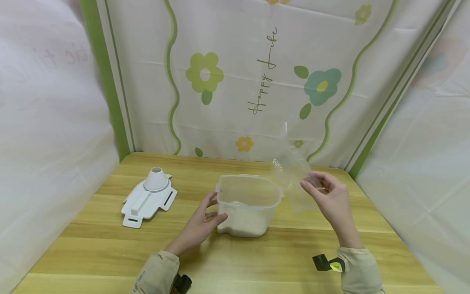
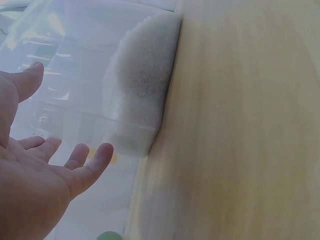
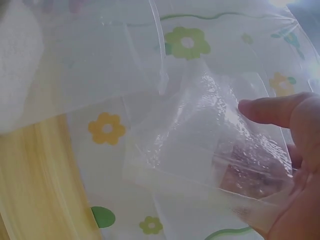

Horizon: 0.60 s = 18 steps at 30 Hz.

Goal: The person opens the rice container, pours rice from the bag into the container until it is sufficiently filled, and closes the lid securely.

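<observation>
A clear plastic container (image 1: 249, 207) stands on the table with white rice-like grains (image 2: 142, 67) in its lower part. My left hand (image 1: 201, 223) is at its left side, fingers spread and loosely bent, the thumb near the front wall. In the left wrist view the left hand (image 2: 47, 155) overlaps the container wall. Right of the container, my right hand (image 1: 330, 199) holds a thin, crinkled clear plastic bag (image 3: 200, 135) between thumb and fingers. The bag hangs beside the container's right rim, and no grains show in it.
A white plastic lid (image 1: 148, 203) with slotted side flaps and a cone-shaped spout (image 1: 156, 179) lies on the wooden table (image 1: 92, 249) to the left. A flower-printed curtain (image 1: 227, 118) closes off the back, with pale sheets along both sides.
</observation>
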Tool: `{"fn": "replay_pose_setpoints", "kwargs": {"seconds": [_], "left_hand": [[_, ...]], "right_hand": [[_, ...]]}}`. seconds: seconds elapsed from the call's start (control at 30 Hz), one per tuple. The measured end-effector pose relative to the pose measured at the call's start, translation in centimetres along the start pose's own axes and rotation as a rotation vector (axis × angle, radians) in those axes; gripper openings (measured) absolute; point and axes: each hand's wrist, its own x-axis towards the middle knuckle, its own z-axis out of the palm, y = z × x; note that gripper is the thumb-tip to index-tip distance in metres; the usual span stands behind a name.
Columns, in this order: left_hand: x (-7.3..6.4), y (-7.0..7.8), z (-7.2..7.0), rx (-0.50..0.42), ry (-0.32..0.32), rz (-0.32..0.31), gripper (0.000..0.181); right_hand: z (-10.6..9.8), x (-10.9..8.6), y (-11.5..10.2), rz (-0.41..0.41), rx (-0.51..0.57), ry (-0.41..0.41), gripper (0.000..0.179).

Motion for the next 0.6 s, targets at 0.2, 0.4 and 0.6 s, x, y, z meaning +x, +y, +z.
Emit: {"fn": "replay_pose_setpoints", "kwargs": {"seconds": [0.2,0.4,0.6], "left_hand": [[0.0,0.0,0.0,0.0,0.002,-0.001,0.081],[0.0,-0.2,-0.1,0.002,0.003,0.01,0.08],[0.0,-0.2,0.0,-0.002,0.003,0.01,0.08]], "right_hand": [[-0.5,0.1,0.5,0.1,0.036,0.059,0.038],[-0.9,0.2,0.9,0.206,0.232,0.094,0.038],[-1.9,0.3,1.4,0.275,0.335,0.104,0.036]]}}
